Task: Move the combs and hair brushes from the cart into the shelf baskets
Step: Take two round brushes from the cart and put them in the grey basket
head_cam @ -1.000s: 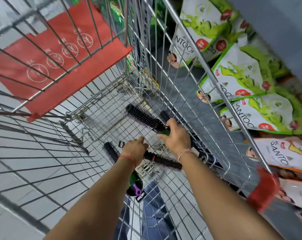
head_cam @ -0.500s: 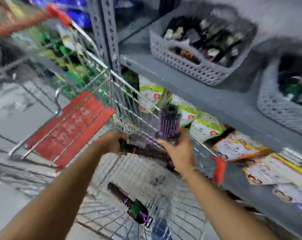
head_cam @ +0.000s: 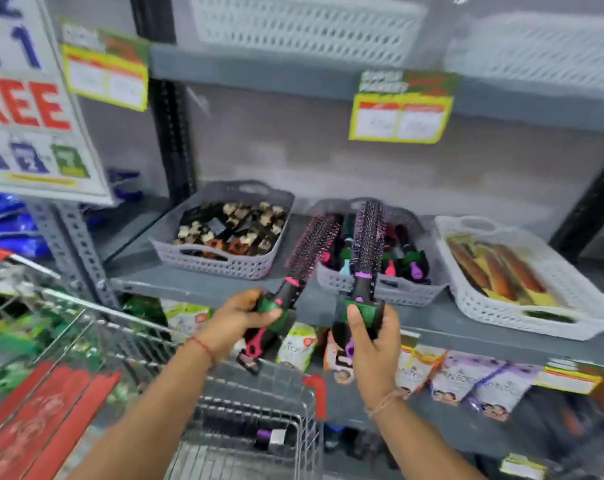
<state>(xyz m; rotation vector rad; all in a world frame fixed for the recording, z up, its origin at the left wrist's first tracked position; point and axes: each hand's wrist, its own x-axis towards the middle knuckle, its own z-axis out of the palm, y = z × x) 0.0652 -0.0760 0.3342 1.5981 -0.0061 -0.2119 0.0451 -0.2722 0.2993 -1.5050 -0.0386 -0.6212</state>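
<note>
A pink-bristled round brush [head_cam: 304, 261] with a black, green and pink handle tilts up to the right, gripped in the left hand [head_cam: 240, 317]. A purple-bristled round brush [head_cam: 364, 251] stands nearly upright in the right hand [head_cam: 370, 336]. Behind them, a grey shelf basket [head_cam: 380, 289] holds more round brushes. Another brush [head_cam: 259, 436] lies in the wire cart [head_cam: 248, 393].

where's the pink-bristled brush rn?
Head view, centre: pink brush in the left hand, raised before the shelf, between the clip basket and brush basket.

The left hand [head_cam: 240, 315] grips a pink-trimmed round brush [head_cam: 293, 271]; the right hand [head_cam: 371, 332] grips a purple-trimmed round brush [head_cam: 364, 251]. Both are raised before the middle shelf basket [head_cam: 380, 287], which holds more brushes. The wire cart [head_cam: 245, 393] stands below.
</note>
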